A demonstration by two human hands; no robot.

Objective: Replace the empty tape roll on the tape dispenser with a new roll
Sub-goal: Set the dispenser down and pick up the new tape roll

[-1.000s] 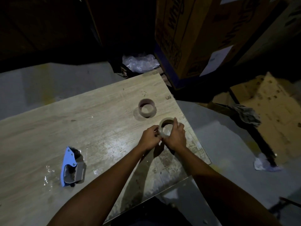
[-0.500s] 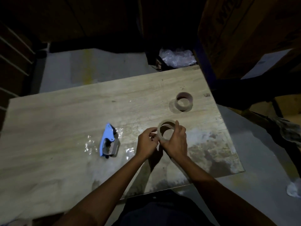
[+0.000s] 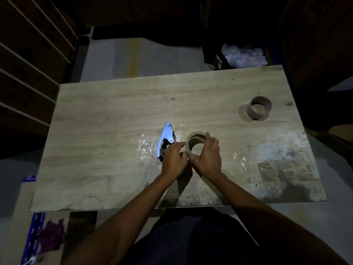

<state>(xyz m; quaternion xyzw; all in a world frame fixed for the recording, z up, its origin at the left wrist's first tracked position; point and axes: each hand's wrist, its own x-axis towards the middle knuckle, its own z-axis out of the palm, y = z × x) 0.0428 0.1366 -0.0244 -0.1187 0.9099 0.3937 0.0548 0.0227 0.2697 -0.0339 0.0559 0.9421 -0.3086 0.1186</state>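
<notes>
Gripping one new tape roll (image 3: pixel 195 139), both hands (image 3: pixel 174 161) (image 3: pixel 209 155); one dispenser (image 3: pixel 165 139), one empty core (image 3: pixel 258 108).

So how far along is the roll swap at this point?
Done: the empty core stands apart at the table's far right, so the old roll looks removed. In hand: the right hand grips the new tape roll while the left hand picks at its edge, probably finding the tape end. Left: the blue dispenser lies beside them, not yet loaded.
</notes>
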